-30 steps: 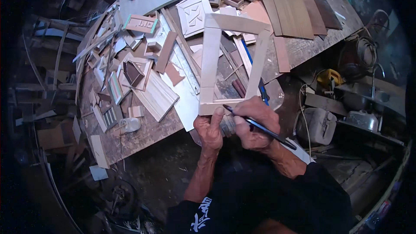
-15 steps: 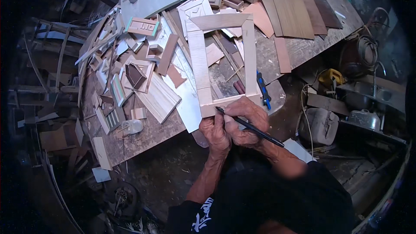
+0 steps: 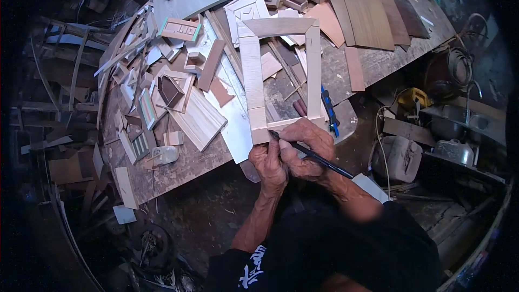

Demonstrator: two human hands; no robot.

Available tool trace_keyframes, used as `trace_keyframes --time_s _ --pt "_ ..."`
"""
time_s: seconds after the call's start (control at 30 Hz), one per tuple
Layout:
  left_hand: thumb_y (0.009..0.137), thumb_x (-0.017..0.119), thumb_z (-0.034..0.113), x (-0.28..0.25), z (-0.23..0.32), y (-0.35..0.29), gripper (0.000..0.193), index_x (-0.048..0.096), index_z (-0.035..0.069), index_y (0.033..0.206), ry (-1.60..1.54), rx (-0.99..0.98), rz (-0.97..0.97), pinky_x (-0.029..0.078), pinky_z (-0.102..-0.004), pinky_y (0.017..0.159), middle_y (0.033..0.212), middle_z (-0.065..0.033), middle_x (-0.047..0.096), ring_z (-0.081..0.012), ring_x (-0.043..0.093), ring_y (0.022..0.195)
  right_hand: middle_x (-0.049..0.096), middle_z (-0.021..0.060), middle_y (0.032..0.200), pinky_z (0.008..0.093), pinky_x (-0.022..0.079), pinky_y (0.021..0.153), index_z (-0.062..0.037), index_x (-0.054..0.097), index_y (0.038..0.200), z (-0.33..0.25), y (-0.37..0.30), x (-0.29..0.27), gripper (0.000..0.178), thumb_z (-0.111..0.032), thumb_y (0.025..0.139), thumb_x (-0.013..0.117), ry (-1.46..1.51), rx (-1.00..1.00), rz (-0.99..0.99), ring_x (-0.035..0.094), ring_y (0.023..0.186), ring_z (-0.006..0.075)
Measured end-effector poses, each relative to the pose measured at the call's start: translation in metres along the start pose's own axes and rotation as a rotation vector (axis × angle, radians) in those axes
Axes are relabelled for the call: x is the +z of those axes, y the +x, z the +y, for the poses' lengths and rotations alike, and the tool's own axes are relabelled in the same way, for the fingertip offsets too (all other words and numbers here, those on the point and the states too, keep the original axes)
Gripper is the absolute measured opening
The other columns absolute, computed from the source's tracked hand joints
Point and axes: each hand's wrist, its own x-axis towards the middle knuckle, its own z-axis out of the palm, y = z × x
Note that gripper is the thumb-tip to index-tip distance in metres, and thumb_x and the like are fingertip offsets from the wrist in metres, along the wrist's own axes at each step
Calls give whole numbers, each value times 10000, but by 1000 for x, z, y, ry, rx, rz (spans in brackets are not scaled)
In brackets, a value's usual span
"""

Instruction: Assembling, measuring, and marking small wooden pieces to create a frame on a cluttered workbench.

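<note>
A pale wooden frame (image 3: 254,81) with an open middle is held up over the near edge of the workbench. My left hand (image 3: 268,165) grips its lower rail from below at the near left corner, thumb up against the wood. A slim black pen (image 3: 319,158) slants through the fingers of my right hand (image 3: 311,146), which are closed around it. Its tip touches or nearly touches the lower rail, close to my left thumb. The right hand lies against the rail's right part and hides it.
Wooden offcuts, small boxes and panels crowd the workbench (image 3: 189,176) on the left. Thin brown veneer sheets (image 3: 373,22) lie at the back right. A blue and black tool (image 3: 330,112) sits beside the frame. A grey jerrycan (image 3: 397,157) stands right of the bench.
The pen tip has shifted slightly left along the lower rail. The frame sits a little farther right in the view. Both hands keep their holds.
</note>
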Motion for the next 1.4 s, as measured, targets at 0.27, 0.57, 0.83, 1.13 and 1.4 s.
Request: trace_keyframes --time_s 0.27,0.57,0.83,1.13,1.4 --pt "938 515 110 -2 -2 2 273 566 -93 1114 -51 -41 19 452 -267 783 1023 -123 633 -157 583 905 614 144 725 331 510 615 21 584 837 1 0 1 119 41 730 634 -20 8 -6 627 657 259" --pt "935 526 112 -7 -12 5 254 581 -94 1073 -105 -44 25 458 -255 730 968 -105 636 -124 568 850 612 145 739 329 506 636 25 576 839 4 -1 1 108 28 746 630 -22 50 -23 624 670 253" --pt "935 525 124 -4 6 11 289 510 -41 1171 -356 -33 17 538 -396 813 1056 -120 614 -224 610 963 623 111 829 339 483 751 8 575 897 2 -6 -42 104 -30 801 576 79 315 159 599 790 217" --pt "928 532 111 -6 9 11 309 482 -18 1205 -350 44 -15 519 -387 821 1094 -124 594 -225 608 956 597 107 758 314 507 673 3 553 830 12 -10 -40 146 36 706 623 121 211 79 598 681 184" --pt "928 523 96 -9 13 14 297 489 -16 1200 -448 10 -24 511 -426 871 1097 -126 596 -243 598 1003 560 109 709 407 531 766 11 532 794 13 -3 -42 132 50 695 611 57 141 -23 551 645 193"
